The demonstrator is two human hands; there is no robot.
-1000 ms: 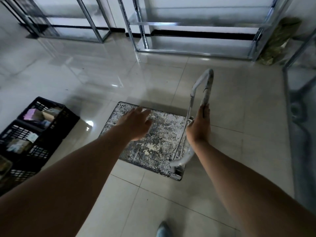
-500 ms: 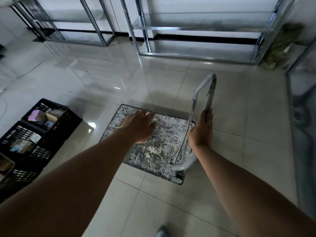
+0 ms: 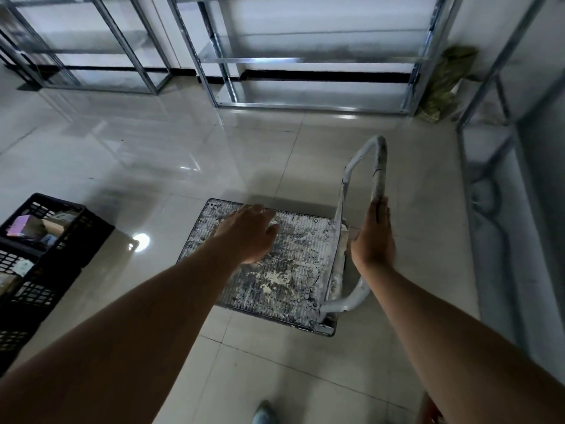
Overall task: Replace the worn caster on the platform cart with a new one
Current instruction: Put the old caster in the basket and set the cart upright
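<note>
On the tiled floor (image 3: 153,154) the cart (image 3: 293,270) stands upright. Your left hand (image 3: 247,237) hovers over its deck, fingers loosely spread, holding nothing; your right hand (image 3: 373,237) grips the handle (image 3: 380,166).

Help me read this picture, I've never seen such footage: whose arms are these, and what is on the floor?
There is no machine: these are a person's two bare arms, filmed by a wide-angle camera worn on the head, looking forward and down. On the pale tiled floor stands a flat, paint-spattered grey platform cart, its bent metal tube handle raised. The left hand is open over the cart, holding nothing. The right hand lies against the handle; whether its fingers curl round it is unclear. Black plastic crates sit at left, steel-framed shelving behind. No caster shows.
</note>
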